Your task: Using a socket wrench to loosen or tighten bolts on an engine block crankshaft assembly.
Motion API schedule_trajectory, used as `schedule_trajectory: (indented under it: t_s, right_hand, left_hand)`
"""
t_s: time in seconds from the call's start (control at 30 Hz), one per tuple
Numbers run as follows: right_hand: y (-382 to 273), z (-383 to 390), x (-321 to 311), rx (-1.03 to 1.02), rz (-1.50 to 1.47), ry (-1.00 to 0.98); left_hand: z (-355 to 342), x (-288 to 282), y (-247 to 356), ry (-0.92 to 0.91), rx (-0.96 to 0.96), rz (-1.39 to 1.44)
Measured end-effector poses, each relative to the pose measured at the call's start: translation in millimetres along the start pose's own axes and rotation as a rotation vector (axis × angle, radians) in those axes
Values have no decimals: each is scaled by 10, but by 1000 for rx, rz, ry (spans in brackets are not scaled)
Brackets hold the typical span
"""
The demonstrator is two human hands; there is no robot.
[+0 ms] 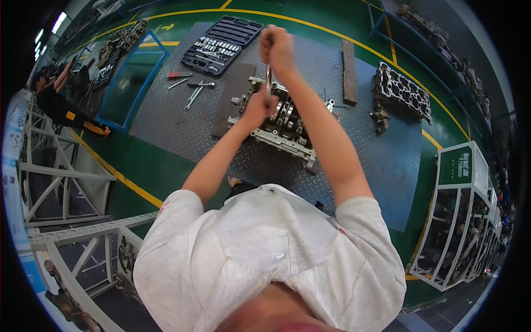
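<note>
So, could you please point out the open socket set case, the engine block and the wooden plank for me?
socket set case (221, 44): head view, middle of the open tray.
engine block (285, 130): head view, top face.
wooden plank (349, 72): head view, mid-length.

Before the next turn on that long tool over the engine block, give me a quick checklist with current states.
1. Right hand gripping top of the long tool: ok.
2. Left hand steadying its lower shaft: ok.
3. Tool seated on a fastener in the engine block: cannot tell, hand hides it.
4. Block resting flat on the tread-plate mat: ok.
5. Socket set case open nearby: ok.
6. Loose wrenches apart from the block: ok.
</note>
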State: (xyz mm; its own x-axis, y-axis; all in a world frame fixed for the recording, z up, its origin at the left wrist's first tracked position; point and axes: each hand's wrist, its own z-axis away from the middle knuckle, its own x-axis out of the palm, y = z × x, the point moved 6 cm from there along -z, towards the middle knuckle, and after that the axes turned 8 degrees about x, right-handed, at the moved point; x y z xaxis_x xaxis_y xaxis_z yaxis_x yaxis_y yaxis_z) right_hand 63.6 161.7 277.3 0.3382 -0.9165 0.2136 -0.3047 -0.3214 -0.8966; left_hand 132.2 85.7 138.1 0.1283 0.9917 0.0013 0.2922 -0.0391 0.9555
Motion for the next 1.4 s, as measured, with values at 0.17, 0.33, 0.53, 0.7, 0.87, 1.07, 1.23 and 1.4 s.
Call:
schedule_trajectory:
  t_s: [0.17,0.33,0.53,0.7,0.87,1.07,1.23,1.4]
  right_hand:
    - [58,183,565,88,-45,-119]
    - [197,-193,374,-56,282,182]
    - [142,206,547,280,-130,58]
    - [161,2,380,228,73,206]
    - [-48,273,497,291,-193,141]
    - [117,193,835,321,-94,114]
    - [-77,506,699,172,-207,60]
    - [283,52,927,286,17,198]
  left_hand:
    - [-703,-832,-5,646,430,-638]
    - [-311,91,158,105,214,-93]
    - [-872,-936,-444,229,214,-361]
    - [-167,301,-156,276,491,-282]
    - [-476,-916,72,285,280,-70]
    - [-12,131,-126,168,291,11]
    - [-277,-928,-11,60,115,320]
    - [-753,-30,-221,-158,494,94]
